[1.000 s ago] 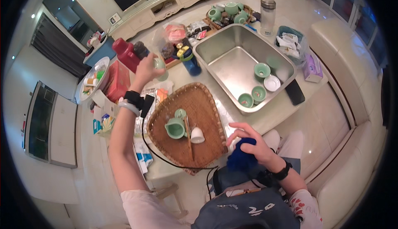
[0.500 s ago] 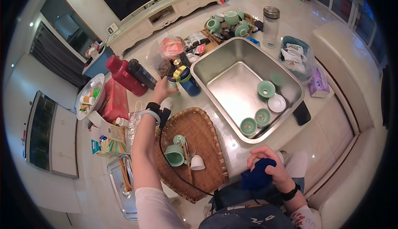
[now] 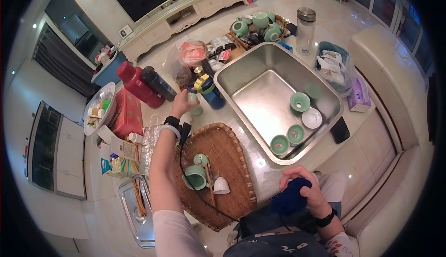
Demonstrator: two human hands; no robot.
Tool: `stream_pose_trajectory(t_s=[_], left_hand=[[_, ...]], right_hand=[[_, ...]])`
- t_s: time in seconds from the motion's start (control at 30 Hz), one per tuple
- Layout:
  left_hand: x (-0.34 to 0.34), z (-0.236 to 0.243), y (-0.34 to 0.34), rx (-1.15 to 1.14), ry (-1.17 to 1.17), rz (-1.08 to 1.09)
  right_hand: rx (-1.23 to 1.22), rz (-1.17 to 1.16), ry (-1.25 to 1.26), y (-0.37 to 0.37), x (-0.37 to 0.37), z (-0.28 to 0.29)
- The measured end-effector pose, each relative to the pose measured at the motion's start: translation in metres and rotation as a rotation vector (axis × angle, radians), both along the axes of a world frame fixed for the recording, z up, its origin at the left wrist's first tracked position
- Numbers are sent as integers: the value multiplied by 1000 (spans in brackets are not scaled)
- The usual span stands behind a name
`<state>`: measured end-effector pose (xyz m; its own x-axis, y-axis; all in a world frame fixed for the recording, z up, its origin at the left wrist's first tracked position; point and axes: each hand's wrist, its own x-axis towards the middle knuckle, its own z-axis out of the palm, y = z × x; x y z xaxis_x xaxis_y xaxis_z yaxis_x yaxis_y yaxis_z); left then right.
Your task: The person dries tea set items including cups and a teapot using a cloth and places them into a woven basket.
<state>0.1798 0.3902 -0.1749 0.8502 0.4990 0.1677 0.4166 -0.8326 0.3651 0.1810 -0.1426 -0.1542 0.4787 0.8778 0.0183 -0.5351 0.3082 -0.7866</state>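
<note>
My left hand [image 3: 182, 103] reaches forward over the table. Its fingers are bent round the side of a pale green ceramic piece [image 3: 195, 107], partly hidden by the hand, beside the blue bottle with a yellow lid [image 3: 211, 93]. Close to my lap, my right hand [image 3: 312, 196] is closed on a dark blue cloth [image 3: 293, 196]. Between my arms lies a wicker tray [image 3: 232, 164] bearing a green pitcher [image 3: 194, 177], a small green lid [image 3: 200, 160], a white cup [image 3: 221, 186] and thin wooden tools.
A steel basin [image 3: 251, 103] with green cups [image 3: 279, 144] and a white dish [image 3: 311, 118] stands to the right. Red and black flasks [image 3: 139, 85] are at the left. A glass bottle [image 3: 305, 31], lined bin [image 3: 332, 66], tissue pack [image 3: 359, 94] and phone [image 3: 340, 130] lie beyond the basin.
More of the pale green piece shows beside my left hand, which has barely moved. My right hand still holds the cloth, with its fingers shifted slightly. The view has tilted a little.
</note>
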Motion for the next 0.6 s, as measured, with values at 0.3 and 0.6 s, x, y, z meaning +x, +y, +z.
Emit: stream_pose_trajectory(t_s=[0.3, 0.6], left_hand=[[-38, 37, 36, 180, -210, 68], [-157, 148, -145, -72, -84, -210]], right_hand=[[81, 32, -5, 0, -7, -1], [-136, 25, -252, 5, -13, 23]])
